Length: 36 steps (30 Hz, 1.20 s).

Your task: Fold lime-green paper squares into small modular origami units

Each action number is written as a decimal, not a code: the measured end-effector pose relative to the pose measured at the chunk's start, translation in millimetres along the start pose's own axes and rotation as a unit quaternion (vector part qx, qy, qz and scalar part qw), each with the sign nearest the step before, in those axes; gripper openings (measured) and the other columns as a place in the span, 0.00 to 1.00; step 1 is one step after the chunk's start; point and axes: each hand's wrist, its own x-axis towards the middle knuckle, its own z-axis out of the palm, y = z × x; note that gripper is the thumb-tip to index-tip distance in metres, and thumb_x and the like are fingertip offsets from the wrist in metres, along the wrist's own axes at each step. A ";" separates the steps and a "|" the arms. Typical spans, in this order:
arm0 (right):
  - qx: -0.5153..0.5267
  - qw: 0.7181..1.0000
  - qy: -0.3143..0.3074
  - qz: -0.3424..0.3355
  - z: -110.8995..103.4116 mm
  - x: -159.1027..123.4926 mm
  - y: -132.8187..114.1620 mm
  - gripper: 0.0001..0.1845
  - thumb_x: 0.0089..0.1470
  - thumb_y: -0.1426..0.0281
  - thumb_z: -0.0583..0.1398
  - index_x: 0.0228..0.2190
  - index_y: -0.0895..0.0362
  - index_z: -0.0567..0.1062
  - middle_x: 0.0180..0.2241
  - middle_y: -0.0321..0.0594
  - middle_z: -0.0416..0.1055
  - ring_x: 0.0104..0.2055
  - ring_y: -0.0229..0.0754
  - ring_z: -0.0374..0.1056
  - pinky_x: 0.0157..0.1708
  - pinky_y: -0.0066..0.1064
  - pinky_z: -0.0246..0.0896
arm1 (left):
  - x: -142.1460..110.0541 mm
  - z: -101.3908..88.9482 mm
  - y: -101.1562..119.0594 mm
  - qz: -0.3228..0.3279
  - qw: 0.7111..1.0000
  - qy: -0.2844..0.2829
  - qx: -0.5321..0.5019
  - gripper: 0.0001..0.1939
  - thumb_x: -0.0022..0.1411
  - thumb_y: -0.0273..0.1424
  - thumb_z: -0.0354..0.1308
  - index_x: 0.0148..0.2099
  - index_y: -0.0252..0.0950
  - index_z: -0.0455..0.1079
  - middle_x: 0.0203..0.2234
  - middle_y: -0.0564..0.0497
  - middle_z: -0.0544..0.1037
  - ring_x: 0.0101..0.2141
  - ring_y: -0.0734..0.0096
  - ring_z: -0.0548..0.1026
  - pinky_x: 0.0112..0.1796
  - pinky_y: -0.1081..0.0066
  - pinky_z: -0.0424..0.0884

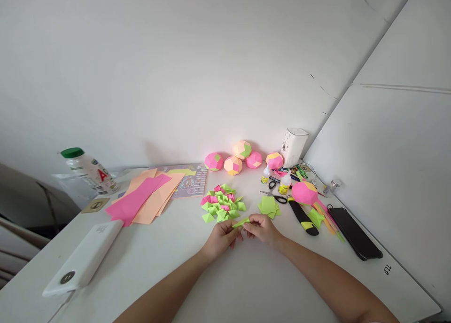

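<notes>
Lime-green paper, head view: a small folded lime-green paper piece (241, 223) held up at the fingers. Landmark: the loose heap of pointed green and pink folded paper pieces (221, 209) on the white counter (225, 285). Held piece sits on the heap's near side, a little right of its middle, apart from it.

Long axis: slantwise, left end nearer the wearer, right end a little farther off toward the heap's right edge. Folds too small to read.

Left hand (219, 238): near side of the heap, thumb and fingers pinched on the piece's left end. Right hand (264, 229): near side too, but right of the heap, fingers pinched on the right end. Neither is nearer; both touch the piece. Lower fingers curl under, partly hidden.

Right of the heap, just beyond the right hand: a flat pile of lime-green paper squares (268, 204). Farther right of the heap: black-handled metal scissors (273, 195), then a black-and-yellow cutter handle (301, 216), with a pink and orange faceted paper ball (303, 193) near it.

Behind the heap, by the wall: four pink and peach faceted paper balls (233, 165), clustered. Well left of the heap: overlapping pink and peach paper sheets (141, 198).
</notes>
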 end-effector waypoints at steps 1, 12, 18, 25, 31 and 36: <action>0.001 1.000 0.000 0.000 -0.1 0.1 0.5 0.16 0.48 0.59 0.60 0.22 0.60 0.71 0.17 0.34 0.67 0.19 0.35 0.63 0.20 0.26 0.59 | -0.4 -0.2 0.2 -0.002 1.000 -0.001 0.000 0.18 0.54 0.44 0.56 0.29 0.32 0.66 0.19 0.53 0.73 0.13 0.81 0.61 0.17 0.77 0.56; 0.012 1.000 -0.024 0.008 0.5 0.4 -1.6 0.16 0.48 0.59 0.60 0.22 0.61 0.71 0.18 0.34 0.67 0.19 0.34 0.62 0.19 0.25 0.55 | -4.5 0.9 -4.0 -0.003 1.000 0.006 0.017 0.16 0.56 0.43 0.54 0.29 0.34 0.63 0.17 0.55 0.71 0.16 0.79 0.64 0.19 0.76 0.59; 0.024 0.998 -0.052 0.007 1.4 0.9 0.5 0.12 0.47 0.63 0.61 0.23 0.60 0.71 0.21 0.34 0.67 0.23 0.35 0.63 0.23 0.25 0.57 | -5.5 0.7 -5.7 -0.001 1.000 0.005 0.010 0.14 0.56 0.40 0.54 0.28 0.34 0.61 0.17 0.55 0.70 0.16 0.78 0.65 0.20 0.76 0.59; 0.011 0.998 -0.063 0.018 2.9 1.5 5.4 0.01 0.43 0.74 0.59 0.23 0.59 0.70 0.19 0.32 0.65 0.20 0.33 0.58 0.19 0.23 0.50 | -7.9 4.0 -0.6 -0.001 0.999 0.005 0.034 0.08 0.54 0.33 0.55 0.27 0.34 0.62 0.15 0.56 0.69 0.16 0.79 0.64 0.20 0.77 0.58; -0.004 0.998 -0.061 0.018 0.4 -0.4 3.7 0.03 0.40 0.77 0.57 0.21 0.59 0.70 0.18 0.32 0.65 0.19 0.32 0.57 0.18 0.23 0.49 | -6.4 4.7 -3.3 -0.018 0.999 -0.001 0.049 0.04 0.52 0.29 0.54 0.27 0.35 0.63 0.15 0.57 0.68 0.15 0.79 0.63 0.19 0.77 0.56; 0.037 0.997 -0.062 0.036 -4.4 0.4 3.1 0.02 0.41 0.76 0.57 0.23 0.59 0.70 0.20 0.34 0.68 0.22 0.36 0.64 0.23 0.25 0.57 | -4.2 4.6 -5.2 -0.007 0.999 0.002 0.042 0.09 0.55 0.34 0.54 0.26 0.35 0.61 0.13 0.58 0.66 0.15 0.79 0.61 0.18 0.77 0.56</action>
